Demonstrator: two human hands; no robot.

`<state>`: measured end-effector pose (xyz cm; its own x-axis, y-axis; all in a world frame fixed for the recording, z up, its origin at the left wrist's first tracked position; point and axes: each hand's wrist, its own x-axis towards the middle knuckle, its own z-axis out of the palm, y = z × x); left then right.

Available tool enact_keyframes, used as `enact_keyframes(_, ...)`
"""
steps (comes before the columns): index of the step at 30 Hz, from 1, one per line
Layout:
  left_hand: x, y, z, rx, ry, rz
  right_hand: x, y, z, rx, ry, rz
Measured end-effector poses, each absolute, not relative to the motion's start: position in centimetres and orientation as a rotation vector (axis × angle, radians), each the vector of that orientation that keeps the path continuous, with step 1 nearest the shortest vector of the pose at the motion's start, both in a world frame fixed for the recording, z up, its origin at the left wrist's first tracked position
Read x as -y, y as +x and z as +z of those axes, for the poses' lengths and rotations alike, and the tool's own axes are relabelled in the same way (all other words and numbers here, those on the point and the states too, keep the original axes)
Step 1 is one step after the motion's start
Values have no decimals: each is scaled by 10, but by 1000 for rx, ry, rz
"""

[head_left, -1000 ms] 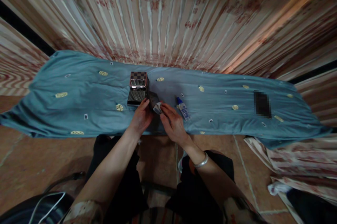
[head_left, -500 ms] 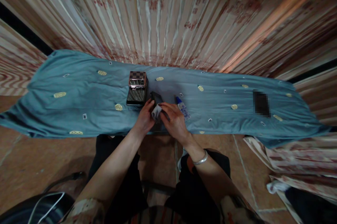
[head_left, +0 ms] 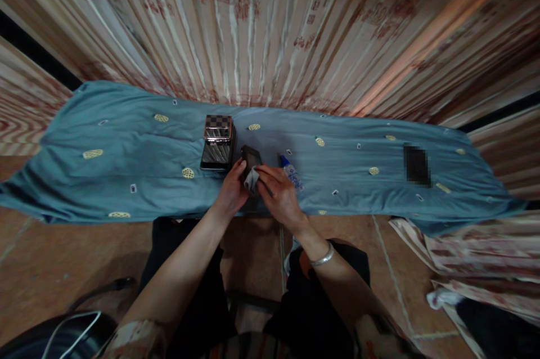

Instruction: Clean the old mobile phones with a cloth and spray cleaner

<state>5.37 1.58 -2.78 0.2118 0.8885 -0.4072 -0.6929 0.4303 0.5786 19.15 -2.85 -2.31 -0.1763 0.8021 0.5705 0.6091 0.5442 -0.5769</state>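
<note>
My left hand is closed around the near left side of a dark, flat phone-like device, tilted above the cloth-covered table. My right hand pinches a small grey cloth and presses it against the device's face. The device's lower end is hidden by the cloth and fingers. Just left of my hands stands a stack of shiny dark devices, topped by a checkered one. Beyond my right hand lies a clear bottle with a blue cap and blue print.
A blue-green cloth with yellow patterns covers the long, narrow table. Toward its right end lies a blurred dark rectangle. Pleated curtains hang behind. On the floor at lower left is a round black object with a white cable.
The grey cloth has shifted slightly down the device, so more of its dark face shows. Both hands stay nearly in place, and the view has moved a little.
</note>
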Motion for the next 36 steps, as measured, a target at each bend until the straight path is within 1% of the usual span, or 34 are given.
enact_keyframes(6, -10, 61, -21, -732, 385, 1170, 25, 192, -24, 1864, -1156, 320)
enact_keyframes(15, 2, 65, -23, -789, 482, 1067, 13, 202, -30, 1808, -1318, 269)
enact_keyframes(22, -2, 59, -27, -778, 524, 1109, 24, 187, -32, 1891, -1237, 206)
enact_keyframes(28, 6, 70, -25, -773, 618, 1097, 12, 203, -34, 1873, -1282, 102)
enact_keyframes(36, 1, 67, -26, -863, 774, 1154, 13, 212, -33, 1930, -1291, 132)
